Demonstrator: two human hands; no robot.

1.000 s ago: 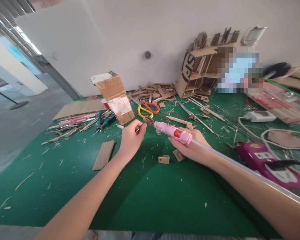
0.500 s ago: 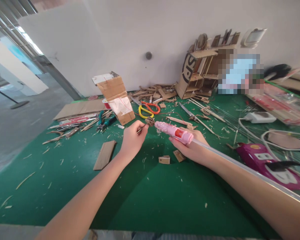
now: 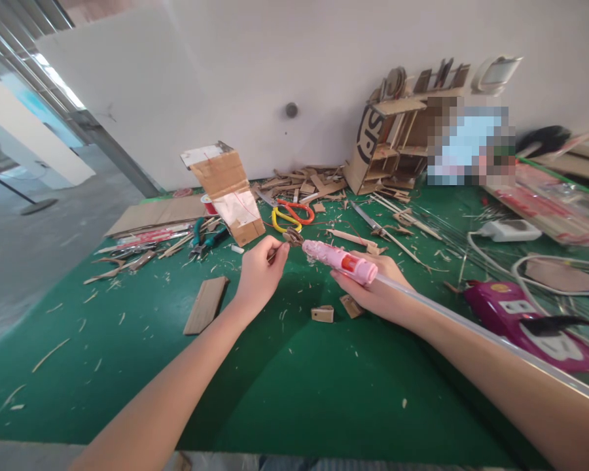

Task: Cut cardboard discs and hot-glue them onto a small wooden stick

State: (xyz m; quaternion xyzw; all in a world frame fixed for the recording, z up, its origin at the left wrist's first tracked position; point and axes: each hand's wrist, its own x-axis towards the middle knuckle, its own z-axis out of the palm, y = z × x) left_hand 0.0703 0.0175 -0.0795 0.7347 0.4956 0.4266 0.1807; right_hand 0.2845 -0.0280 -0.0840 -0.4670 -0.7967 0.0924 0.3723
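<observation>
My left hand (image 3: 259, 271) is closed in a pinch on a thin stick that carries a small brown cardboard piece (image 3: 292, 236) at its tip. My right hand (image 3: 377, 286) grips a pink hot glue gun (image 3: 339, 260) with a long clear glue stick (image 3: 476, 329) trailing back along my forearm. The gun's nozzle points left and touches or nearly touches the cardboard piece. Both hands hover above a green table mat (image 3: 285, 379).
Two small cardboard blocks (image 3: 322, 313) lie under my hands, a wooden slat (image 3: 205, 304) to the left. A cardboard box (image 3: 227, 191), yellow and orange scissors (image 3: 287, 214), pliers (image 3: 203, 236), scraps, a cardboard shelf model (image 3: 390, 140) and a pink power strip (image 3: 525, 322) surround them.
Both hands have drifted slightly up and away together, keeping the nozzle at the cardboard piece. The grips are unchanged.
</observation>
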